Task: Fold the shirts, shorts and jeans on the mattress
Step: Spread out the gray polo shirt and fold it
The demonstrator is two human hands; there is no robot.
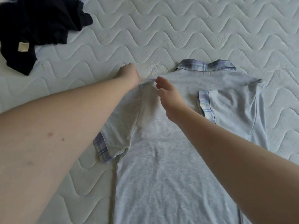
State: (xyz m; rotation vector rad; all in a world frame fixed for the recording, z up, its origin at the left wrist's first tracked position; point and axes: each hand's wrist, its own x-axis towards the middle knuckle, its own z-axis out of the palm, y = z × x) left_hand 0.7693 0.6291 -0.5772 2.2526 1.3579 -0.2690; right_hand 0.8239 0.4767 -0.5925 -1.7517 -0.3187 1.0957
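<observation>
The light grey cotton polo shirt with plaid collar (161, 151) lies flat, back up, at centre of the white quilted mattress (178, 29). The left hand (129, 74) pinches its shoulder seam. The right hand (168, 96) hovers flat, fingers extended. A dark navy garment pile (35, 26) sits at 10 o'clock

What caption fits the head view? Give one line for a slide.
Left hand grips the grey shirt at its shoulder, right hand open above it.

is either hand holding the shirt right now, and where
The left hand grips the grey shirt at its left shoulder seam. The right hand is open, holding nothing.
</observation>
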